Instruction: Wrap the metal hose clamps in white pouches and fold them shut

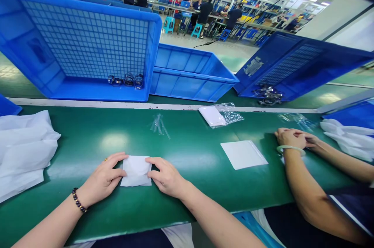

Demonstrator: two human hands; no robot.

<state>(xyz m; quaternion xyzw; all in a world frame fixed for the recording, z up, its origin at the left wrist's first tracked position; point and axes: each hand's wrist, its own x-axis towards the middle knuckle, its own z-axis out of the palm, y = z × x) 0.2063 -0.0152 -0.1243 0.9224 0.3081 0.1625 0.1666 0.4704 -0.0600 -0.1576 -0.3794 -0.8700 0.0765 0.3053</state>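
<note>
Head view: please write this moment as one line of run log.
small sheet: on green table | left hand: touching left edge | right hand: touching right edge

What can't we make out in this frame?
All head view:
Anything under the small white sheet: hidden by it.
Anything inside the co-worker's hands: hidden by them.
Left end of the leftmost sheet pile: cut off by picture edge.
Marking on the right blue crate: too small.
</note>
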